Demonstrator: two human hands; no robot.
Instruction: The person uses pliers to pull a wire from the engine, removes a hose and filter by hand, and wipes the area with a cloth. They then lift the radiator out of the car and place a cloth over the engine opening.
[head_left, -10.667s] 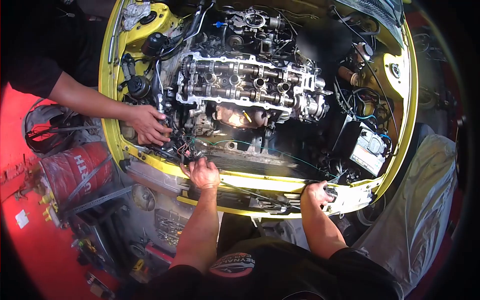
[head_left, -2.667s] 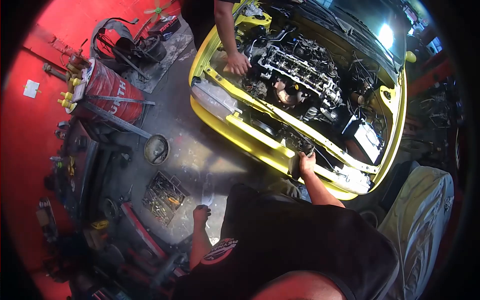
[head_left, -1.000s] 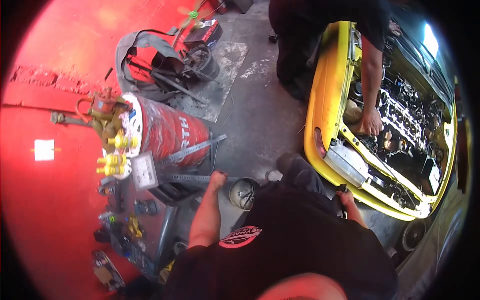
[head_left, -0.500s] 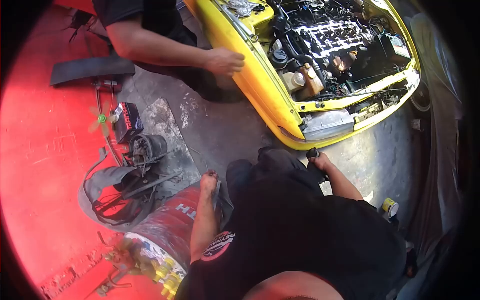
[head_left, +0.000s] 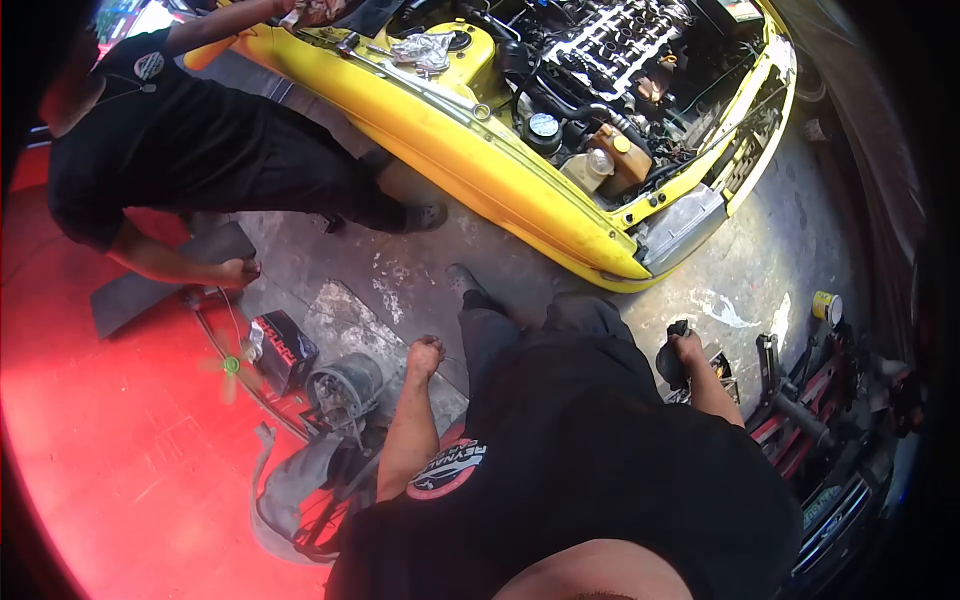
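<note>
My left hand (head_left: 427, 354) hangs beside my left leg, its fingers curled closed. Whatever it may hold is hidden. On the other side, my right hand (head_left: 688, 348) is closed around a dark, limp piece that looks like a black cloth (head_left: 671, 368). Both hands are apart from the yellow car (head_left: 450, 165), whose front corner lies ahead of me. Its hood area is uncovered, showing the engine (head_left: 610, 50) and a brownish fluid reservoir (head_left: 628, 160) with a yellow cap. A crumpled rag (head_left: 422, 50) and a long wrench (head_left: 440, 92) lie along the fender side.
A co-worker (head_left: 200, 150) stands left of the car, one arm reaching over it. By the red wall (head_left: 120, 430) are a bucket (head_left: 345, 385), a boxed item (head_left: 283, 350) and a green-centred fan (head_left: 231, 365). A floor jack (head_left: 800, 415) and yellow can (head_left: 826, 307) stand right.
My view has shifted, bringing the co-worker's torso and the jack into sight. The co-worker's hand has left the fender's side. My hands stay low, the right still holding the black cloth.
</note>
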